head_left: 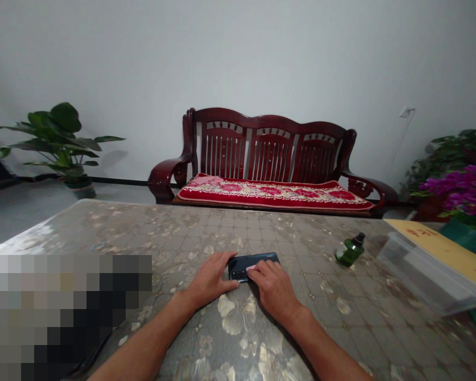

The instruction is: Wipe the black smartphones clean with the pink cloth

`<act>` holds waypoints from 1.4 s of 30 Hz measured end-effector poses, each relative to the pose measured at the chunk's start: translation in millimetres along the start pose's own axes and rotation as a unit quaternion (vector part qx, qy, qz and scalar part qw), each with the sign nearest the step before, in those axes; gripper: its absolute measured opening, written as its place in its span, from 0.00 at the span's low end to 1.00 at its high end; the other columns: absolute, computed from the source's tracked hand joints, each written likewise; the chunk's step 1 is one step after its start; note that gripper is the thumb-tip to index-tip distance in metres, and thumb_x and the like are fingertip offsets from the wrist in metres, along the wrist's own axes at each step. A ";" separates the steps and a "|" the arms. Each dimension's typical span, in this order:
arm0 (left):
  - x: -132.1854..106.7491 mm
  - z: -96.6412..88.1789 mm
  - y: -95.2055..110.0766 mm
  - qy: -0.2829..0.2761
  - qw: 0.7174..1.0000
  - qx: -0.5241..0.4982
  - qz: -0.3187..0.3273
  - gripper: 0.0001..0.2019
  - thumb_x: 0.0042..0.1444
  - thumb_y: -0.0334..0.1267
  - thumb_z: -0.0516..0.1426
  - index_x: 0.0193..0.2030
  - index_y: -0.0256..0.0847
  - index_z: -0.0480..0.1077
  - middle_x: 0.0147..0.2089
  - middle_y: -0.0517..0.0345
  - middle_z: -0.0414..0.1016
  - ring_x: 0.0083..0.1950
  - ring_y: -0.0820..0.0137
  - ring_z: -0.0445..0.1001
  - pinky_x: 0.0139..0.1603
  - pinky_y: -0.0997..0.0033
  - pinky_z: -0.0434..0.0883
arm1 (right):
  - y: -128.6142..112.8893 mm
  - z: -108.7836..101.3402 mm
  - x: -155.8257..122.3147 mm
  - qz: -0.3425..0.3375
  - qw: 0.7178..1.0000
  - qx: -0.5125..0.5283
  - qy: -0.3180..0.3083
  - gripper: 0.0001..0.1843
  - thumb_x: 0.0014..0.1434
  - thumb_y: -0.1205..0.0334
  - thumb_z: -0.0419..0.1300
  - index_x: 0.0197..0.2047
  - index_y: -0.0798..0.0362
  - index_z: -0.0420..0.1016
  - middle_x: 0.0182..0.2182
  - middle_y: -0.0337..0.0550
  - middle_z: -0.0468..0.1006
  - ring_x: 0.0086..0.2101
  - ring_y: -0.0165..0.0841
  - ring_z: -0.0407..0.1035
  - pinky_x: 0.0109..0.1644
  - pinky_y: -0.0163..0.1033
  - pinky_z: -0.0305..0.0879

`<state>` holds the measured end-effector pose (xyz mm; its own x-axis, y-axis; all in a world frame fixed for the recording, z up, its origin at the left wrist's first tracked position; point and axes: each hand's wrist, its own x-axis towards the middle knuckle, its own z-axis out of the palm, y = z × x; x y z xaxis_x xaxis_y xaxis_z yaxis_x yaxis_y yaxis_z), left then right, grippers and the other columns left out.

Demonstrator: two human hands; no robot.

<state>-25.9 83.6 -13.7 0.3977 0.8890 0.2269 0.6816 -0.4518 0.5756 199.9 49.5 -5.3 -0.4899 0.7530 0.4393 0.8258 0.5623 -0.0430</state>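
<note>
A dark smartphone [244, 261] lies on the table with its back up, its camera block near the left end. My left hand [211, 278] grips that left end, thumb at the near edge and fingers at the far edge. On the phone's back, my right hand [273, 286] presses a small pale pink piece [250, 268], perhaps cloth, pinched under its closed fingers. Most of the pink piece is hidden by the hand.
The table [174, 243] has a flowered cover. To the right stand a green bottle [349, 252] with a black top and a clear plastic box [416, 275] beside a yellow board [440, 248]. A blurred-out patch covers the lower left. Behind is a wooden bench [272, 143].
</note>
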 end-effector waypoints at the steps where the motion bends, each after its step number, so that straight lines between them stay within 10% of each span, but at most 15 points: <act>1: 0.1 -0.6 0.8 -0.003 1.000 0.002 0.000 0.32 0.48 0.40 0.67 0.61 0.42 0.66 0.54 0.49 0.75 0.56 0.53 0.72 0.58 0.54 0.69 | 0.8 -0.1 1.0 0.006 1.000 -0.003 0.001 0.11 0.65 0.71 0.58 0.46 0.49 0.78 0.39 0.43 0.77 0.39 0.38 0.66 0.42 0.41 0.57; 8: 1.8 -2.0 3.4 -0.019 1.000 0.011 -0.014 0.32 0.48 0.38 0.66 0.61 0.41 0.66 0.55 0.48 0.75 0.56 0.53 0.72 0.57 0.55 0.69 | 27.8 0.2 6.7 0.126 0.991 -0.038 0.014 0.12 0.65 0.72 0.57 0.44 0.49 0.80 0.37 0.45 0.77 0.38 0.39 0.67 0.42 0.42 0.58; 29: 2.0 -14.8 13.0 -0.099 0.984 0.114 0.090 0.24 0.61 0.42 0.61 0.61 0.43 0.63 0.59 0.51 0.73 0.57 0.56 0.71 0.59 0.59 0.67 | 10.1 -7.0 0.3 0.042 0.999 0.011 -0.025 0.13 0.64 0.72 0.57 0.46 0.47 0.79 0.39 0.42 0.77 0.41 0.37 0.68 0.45 0.40 0.59; 35: 6.7 -11.8 14.3 -0.092 0.983 0.136 0.080 0.17 0.65 0.39 0.56 0.60 0.45 0.66 0.60 0.52 0.73 0.58 0.58 0.73 0.60 0.60 0.67 | 33.3 -12.4 -1.1 0.140 0.988 0.007 0.065 0.17 0.64 0.74 0.54 0.47 0.48 0.80 0.37 0.44 0.78 0.40 0.36 0.69 0.46 0.40 0.63; 42: 11.9 -11.2 12.8 -0.077 0.984 0.155 0.051 0.13 0.70 0.41 0.50 0.54 0.45 0.72 0.46 0.51 0.80 0.48 0.58 0.78 0.51 0.62 0.71 | 31.5 -16.6 -2.0 0.097 0.977 0.038 0.187 0.19 0.65 0.73 0.52 0.50 0.48 0.79 0.41 0.45 0.79 0.43 0.36 0.70 0.49 0.41 0.64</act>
<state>-19.4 89.2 5.1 0.5457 0.8270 0.1351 0.7784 -0.5600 0.2838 231.6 60.1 7.3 -0.1771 0.6784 0.7131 0.8626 0.4559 -0.2195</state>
